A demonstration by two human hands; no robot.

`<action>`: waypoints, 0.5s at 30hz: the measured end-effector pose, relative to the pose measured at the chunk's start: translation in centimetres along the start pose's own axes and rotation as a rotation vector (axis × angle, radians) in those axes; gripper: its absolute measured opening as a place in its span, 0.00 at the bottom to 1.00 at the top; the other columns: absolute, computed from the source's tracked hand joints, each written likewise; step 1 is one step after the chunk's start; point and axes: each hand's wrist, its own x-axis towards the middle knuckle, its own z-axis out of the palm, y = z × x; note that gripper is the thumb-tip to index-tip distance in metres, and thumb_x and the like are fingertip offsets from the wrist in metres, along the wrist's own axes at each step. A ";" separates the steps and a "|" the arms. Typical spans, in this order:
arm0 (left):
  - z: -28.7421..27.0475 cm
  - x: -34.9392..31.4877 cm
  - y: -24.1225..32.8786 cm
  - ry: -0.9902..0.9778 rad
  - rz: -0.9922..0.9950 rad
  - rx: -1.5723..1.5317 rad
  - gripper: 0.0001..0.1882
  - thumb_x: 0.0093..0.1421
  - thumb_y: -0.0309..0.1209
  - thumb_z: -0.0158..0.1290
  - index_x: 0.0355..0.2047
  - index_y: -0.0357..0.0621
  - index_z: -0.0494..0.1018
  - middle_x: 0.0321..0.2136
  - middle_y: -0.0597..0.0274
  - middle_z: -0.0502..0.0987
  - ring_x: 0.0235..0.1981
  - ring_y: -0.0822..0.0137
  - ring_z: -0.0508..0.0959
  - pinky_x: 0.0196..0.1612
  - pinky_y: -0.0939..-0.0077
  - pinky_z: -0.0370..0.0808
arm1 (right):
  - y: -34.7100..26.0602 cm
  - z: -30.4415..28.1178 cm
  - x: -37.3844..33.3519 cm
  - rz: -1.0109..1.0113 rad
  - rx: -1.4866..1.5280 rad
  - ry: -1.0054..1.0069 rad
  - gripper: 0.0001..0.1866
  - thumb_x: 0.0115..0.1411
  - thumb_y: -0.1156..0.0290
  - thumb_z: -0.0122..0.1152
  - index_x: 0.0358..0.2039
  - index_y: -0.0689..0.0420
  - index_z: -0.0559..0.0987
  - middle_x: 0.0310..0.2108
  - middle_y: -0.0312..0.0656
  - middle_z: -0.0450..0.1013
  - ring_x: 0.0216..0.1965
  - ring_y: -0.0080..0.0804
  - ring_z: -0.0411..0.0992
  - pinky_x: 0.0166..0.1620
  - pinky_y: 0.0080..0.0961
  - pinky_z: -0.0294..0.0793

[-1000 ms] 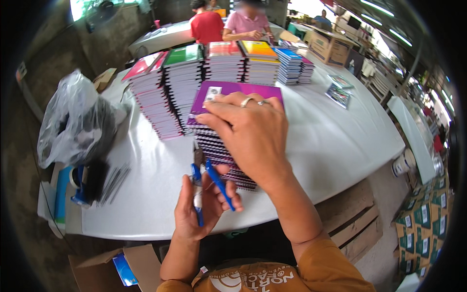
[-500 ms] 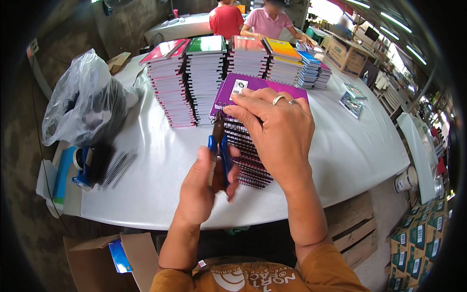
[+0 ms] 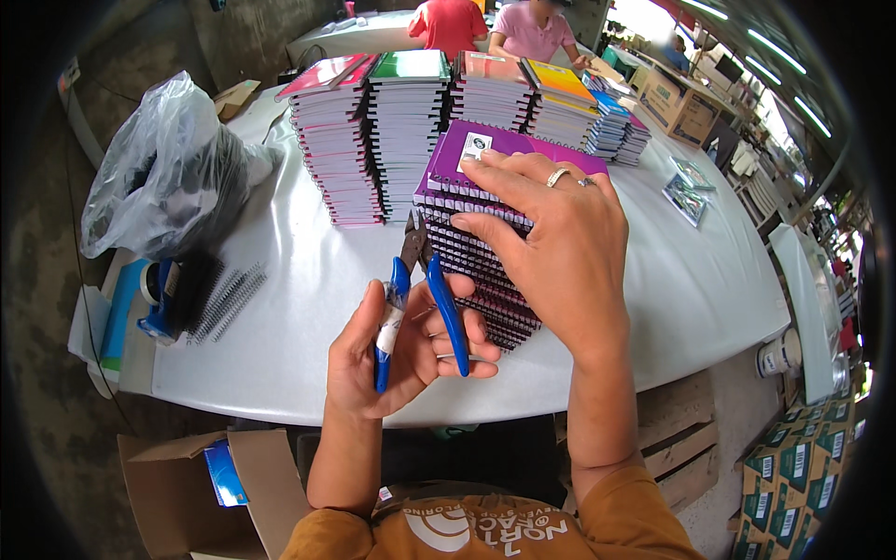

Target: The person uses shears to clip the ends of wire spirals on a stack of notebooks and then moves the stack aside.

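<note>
My left hand (image 3: 373, 359) holds wire cutters (image 3: 451, 317) with blue handles. Whitish tape is wrapped round one handle; the handles are spread and the jaws point away from me, beside the spiral edges of a stack of notebooks (image 3: 485, 280). On top of that stack lies a purple spiral notebook (image 3: 457, 140) with a white label. My right hand (image 3: 569, 243), with rings on it, has its fingers across the cover and its thumb at the coil side, gripping the near edge. The hand hides part of the cover and the stack's right side.
Tall stacks of notebooks with pink (image 3: 327, 75), green (image 3: 411, 65), coral and yellow covers stand behind, with smaller blue ones. At left are a plastic bag (image 3: 168, 177), a blue tape dispenser (image 3: 163, 303) and loose wire coils (image 3: 229, 303). An open carton (image 3: 168, 485) stands below the table.
The cutters have come away from the top notebook's coil end, back toward me, and their handles have spread. My right thumb has slid down off the cover's edge. The view has shifted slightly.
</note>
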 end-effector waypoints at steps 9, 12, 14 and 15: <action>2.0 1.0 -0.1 0.673 0.187 1.365 0.25 0.66 0.47 0.36 0.47 0.34 0.64 0.22 0.64 0.70 0.24 0.68 0.70 0.31 0.76 0.68 | 0.2 0.2 0.0 -0.006 -0.025 0.011 0.17 0.45 0.62 0.67 0.38 0.49 0.81 0.39 0.34 0.77 0.40 0.31 0.73 0.44 0.29 0.64; 2.4 1.4 -0.3 0.728 0.164 1.561 0.24 0.66 0.46 0.37 0.49 0.35 0.63 0.28 0.60 0.73 0.28 0.67 0.73 0.36 0.76 0.68 | 0.1 0.0 0.1 0.002 -0.031 -0.017 0.18 0.45 0.63 0.68 0.38 0.49 0.81 0.39 0.34 0.77 0.40 0.31 0.73 0.44 0.29 0.64; 1.0 0.4 0.3 0.426 0.066 0.858 0.28 0.66 0.50 0.34 0.52 0.37 0.62 0.35 0.57 0.74 0.33 0.64 0.74 0.42 0.72 0.69 | -0.1 -0.3 0.2 0.003 -0.024 -0.019 0.18 0.44 0.63 0.68 0.39 0.49 0.81 0.39 0.34 0.77 0.40 0.31 0.73 0.44 0.29 0.64; 1.0 0.1 0.7 0.307 -0.029 0.569 0.33 0.65 0.55 0.30 0.54 0.38 0.60 0.39 0.54 0.73 0.39 0.62 0.75 0.45 0.69 0.69 | 0.0 -0.2 0.0 0.001 -0.024 -0.013 0.18 0.44 0.63 0.68 0.38 0.49 0.81 0.39 0.34 0.77 0.40 0.31 0.73 0.44 0.29 0.64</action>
